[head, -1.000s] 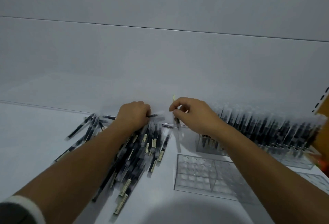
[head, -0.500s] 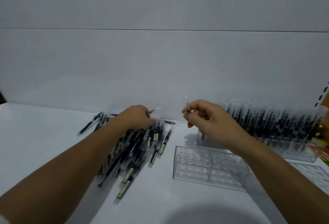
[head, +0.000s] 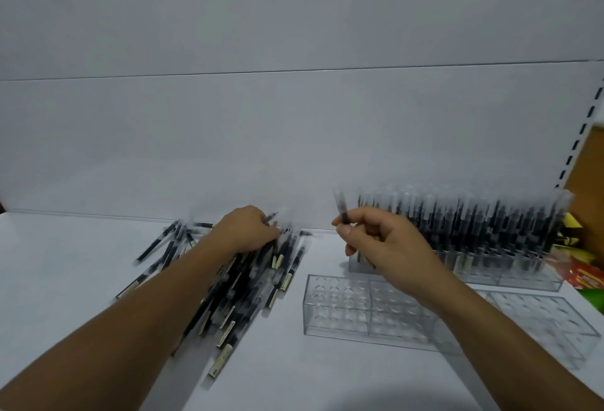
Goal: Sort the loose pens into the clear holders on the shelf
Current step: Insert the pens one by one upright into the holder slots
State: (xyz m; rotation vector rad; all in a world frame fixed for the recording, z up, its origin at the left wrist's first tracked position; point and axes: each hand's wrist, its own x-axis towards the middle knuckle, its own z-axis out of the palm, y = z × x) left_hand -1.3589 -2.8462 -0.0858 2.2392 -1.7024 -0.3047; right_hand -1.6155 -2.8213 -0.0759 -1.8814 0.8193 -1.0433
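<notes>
Loose pens (head: 248, 286), dark with clear caps, are heaped on the shelf (head: 65, 280). One pen (head: 341, 211) is pinched upright by the right hand (head: 382, 240); a second pen (head: 270, 216) is gripped by the curled left hand (head: 248, 231).

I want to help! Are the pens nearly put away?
Maybe halfway. The long clear back holder looks full of dark pens. The right hand pinches one pen; the left hand grips another pen on the loose pile. That pile and two empty clear holders remain.
</notes>
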